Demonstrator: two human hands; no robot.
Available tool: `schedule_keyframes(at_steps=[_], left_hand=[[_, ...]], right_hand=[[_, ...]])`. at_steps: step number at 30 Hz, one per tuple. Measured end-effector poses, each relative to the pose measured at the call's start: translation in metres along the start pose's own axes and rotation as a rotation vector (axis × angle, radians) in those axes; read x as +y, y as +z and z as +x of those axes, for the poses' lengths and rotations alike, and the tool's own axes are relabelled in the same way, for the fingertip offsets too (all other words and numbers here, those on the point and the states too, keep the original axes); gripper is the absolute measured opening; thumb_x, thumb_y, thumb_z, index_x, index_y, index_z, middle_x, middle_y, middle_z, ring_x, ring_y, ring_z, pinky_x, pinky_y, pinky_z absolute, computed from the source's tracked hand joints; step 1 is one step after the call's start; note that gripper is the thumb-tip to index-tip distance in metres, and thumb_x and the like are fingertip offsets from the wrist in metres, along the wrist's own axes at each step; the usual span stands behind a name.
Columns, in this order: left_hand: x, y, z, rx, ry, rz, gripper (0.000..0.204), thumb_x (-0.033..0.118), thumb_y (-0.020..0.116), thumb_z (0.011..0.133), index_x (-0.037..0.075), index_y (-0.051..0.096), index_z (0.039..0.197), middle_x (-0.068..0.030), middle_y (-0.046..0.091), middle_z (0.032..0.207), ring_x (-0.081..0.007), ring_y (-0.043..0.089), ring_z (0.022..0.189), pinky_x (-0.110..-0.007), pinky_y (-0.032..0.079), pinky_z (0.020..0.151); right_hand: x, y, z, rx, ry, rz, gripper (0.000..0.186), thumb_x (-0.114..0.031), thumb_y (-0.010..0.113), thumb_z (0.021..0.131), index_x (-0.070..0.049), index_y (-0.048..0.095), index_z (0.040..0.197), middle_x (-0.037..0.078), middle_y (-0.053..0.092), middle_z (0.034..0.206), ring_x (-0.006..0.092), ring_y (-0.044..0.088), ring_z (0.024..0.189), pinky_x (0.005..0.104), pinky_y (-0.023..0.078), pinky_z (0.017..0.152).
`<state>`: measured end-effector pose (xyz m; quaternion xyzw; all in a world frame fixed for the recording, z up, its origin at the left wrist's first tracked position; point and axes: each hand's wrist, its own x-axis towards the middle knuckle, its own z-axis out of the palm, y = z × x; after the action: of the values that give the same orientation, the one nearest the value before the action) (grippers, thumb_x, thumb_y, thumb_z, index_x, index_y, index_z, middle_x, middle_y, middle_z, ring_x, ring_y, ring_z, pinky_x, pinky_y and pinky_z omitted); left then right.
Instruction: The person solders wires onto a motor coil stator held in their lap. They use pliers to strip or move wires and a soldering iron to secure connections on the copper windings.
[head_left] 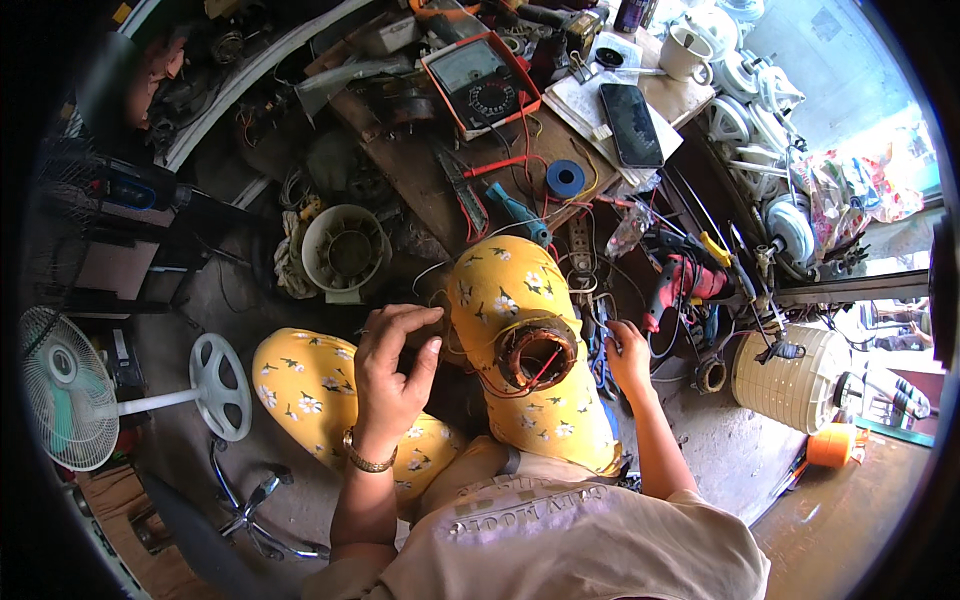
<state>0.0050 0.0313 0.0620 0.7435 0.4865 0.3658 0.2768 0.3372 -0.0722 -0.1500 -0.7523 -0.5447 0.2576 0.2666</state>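
Note:
A round motor stator with a dark, copper-coloured winding rests on my right thigh, which is in yellow flowered cloth. A red wire lies across its opening, and thin wires trail from its left side. My left hand is raised to the left of the stator, thumb and fingers apart, with nothing visible between them. To the right of the stator is my right hand, its fingers curled together beside my leg. Whatever they may hold is too small to make out. Blue-handled tools lie just beyond those fingertips.
The wooden bench ahead carries an orange-framed multimeter, a blue tape roll, a phone and a mug. A bucket stands left of it. A red power tool lies right; a fan lies left.

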Motion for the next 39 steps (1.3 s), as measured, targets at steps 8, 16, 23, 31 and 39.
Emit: schedule_keyframes(at_steps=[8,16,23,31,39], left_hand=[[-0.009,-0.057,0.059,0.048,0.112,-0.019,0.011,0.011,0.064,0.088,0.001,0.064,0.085,-0.0067,0.065,0.082,-0.0183,0.061,0.077,-0.028,0.046,0.066],[-0.065,-0.086,0.099,0.173,-0.083,-0.093,0.016,0.016,0.054,0.098,0.002,0.061,0.095,0.0001,0.056,0.069,-0.0055,0.052,0.064,-0.023,0.041,0.057],[-0.062,-0.075,0.098,-0.461,-0.211,0.544,0.036,0.017,0.072,0.079,0.01,0.061,0.112,-0.0076,0.064,0.09,-0.0281,0.063,0.089,-0.04,0.048,0.076],[0.108,-0.028,0.15,-0.61,0.728,0.511,0.02,0.015,0.07,0.075,0.007,0.061,0.092,-0.0101,0.062,0.092,-0.0305,0.061,0.09,-0.043,0.047,0.077],[0.187,-0.039,0.11,-0.747,1.134,0.331,0.019,0.016,0.067,0.076,0.008,0.065,0.093,-0.0109,0.065,0.092,-0.0292,0.063,0.088,-0.042,0.049,0.077]], right_hand=[[-0.06,-0.043,0.038,0.159,-0.046,0.178,0.009,-0.005,0.064,0.085,-0.001,0.066,0.093,0.007,0.059,0.08,0.0137,0.049,0.058,0.029,0.038,0.055],[-0.06,-0.024,0.043,0.106,0.05,0.108,0.022,-0.017,0.063,0.089,0.0,0.054,0.078,0.017,0.051,0.062,0.0304,0.048,0.055,0.0393,0.039,0.055],[-0.067,-0.035,0.02,-0.132,0.043,-0.177,0.018,-0.011,0.058,0.086,-0.008,0.058,0.104,0.019,0.066,0.08,0.0394,0.064,0.082,0.0479,0.049,0.071],[-0.073,-0.034,0.033,-0.026,0.289,-0.48,0.019,-0.008,0.057,0.082,-0.013,0.062,0.1,0.017,0.067,0.082,0.0346,0.066,0.08,0.0472,0.05,0.068],[-0.051,-0.01,0.02,-0.231,0.016,-0.244,0.022,-0.009,0.057,0.081,-0.014,0.065,0.101,0.019,0.067,0.082,0.0379,0.065,0.08,0.0495,0.05,0.07]])
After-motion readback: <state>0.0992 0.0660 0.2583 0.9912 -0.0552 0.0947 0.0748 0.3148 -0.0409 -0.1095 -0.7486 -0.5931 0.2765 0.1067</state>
